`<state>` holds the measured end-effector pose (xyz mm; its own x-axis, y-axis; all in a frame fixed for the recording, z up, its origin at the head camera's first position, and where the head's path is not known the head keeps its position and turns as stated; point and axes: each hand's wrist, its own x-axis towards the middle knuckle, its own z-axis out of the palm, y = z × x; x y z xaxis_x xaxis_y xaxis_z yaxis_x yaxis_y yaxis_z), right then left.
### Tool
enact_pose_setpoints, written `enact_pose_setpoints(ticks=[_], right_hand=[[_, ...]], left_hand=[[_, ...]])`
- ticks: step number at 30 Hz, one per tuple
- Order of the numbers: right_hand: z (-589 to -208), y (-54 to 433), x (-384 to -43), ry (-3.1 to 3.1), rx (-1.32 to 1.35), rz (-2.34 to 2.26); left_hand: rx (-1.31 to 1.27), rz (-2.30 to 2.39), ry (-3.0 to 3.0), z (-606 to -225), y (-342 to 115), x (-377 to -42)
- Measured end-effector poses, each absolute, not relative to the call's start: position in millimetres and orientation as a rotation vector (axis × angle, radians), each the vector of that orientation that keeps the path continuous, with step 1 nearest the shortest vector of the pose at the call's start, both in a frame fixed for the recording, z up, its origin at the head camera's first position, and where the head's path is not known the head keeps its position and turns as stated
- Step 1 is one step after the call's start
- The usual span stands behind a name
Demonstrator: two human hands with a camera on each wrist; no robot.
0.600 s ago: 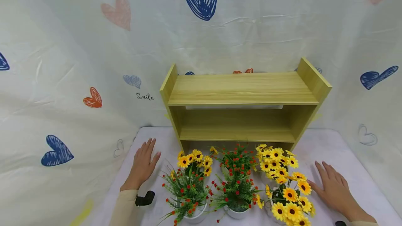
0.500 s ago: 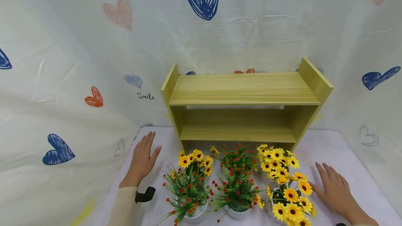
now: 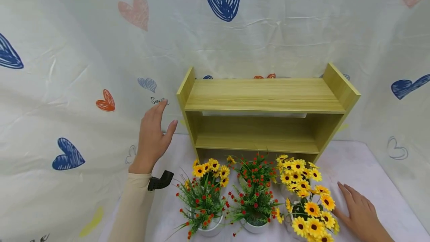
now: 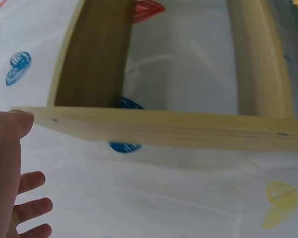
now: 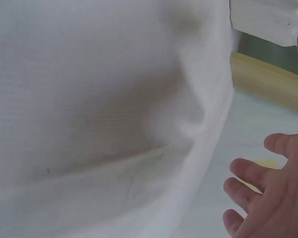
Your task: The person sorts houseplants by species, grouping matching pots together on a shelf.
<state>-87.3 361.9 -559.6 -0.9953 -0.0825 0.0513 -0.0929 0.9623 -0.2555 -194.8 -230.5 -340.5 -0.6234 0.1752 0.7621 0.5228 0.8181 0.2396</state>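
Note:
My left hand is raised beside the left end of a light wooden two-tier shelf, fingers extended and holding nothing. In the left wrist view its thumb overlaps the front corner of the shelf's side panel. Low at the right, my right hand is over the white-covered table with fingers spread and nothing in them. It is nearest to a potted yellow sunflower plant. The right wrist view shows its palm and separated fingers beyond pale cloth.
Several artificial plants in white pots stand before the shelf: red-flowered ones in front, another red-flowered plant behind, and yellow sunflowers at either side. A heart-printed curtain hangs behind.
My left hand has risen from low over the table's left side to beside the shelf's upper part. My right hand has shifted slightly down in view. Shelf and plants stay put.

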Motion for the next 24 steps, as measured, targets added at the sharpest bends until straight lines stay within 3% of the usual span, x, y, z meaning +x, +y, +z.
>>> enact_pose_setpoints(ticks=[11,24], right_hand=[[-557,369,-67,-3.201,-0.058,0.407],[-561,375,-54,-3.295,-0.055,0.424]], left_hand=[[-0.555,-0.446,-2.178,-303,-199,-213],[-0.499,-0.379,-2.185,-301,-184,-221]])
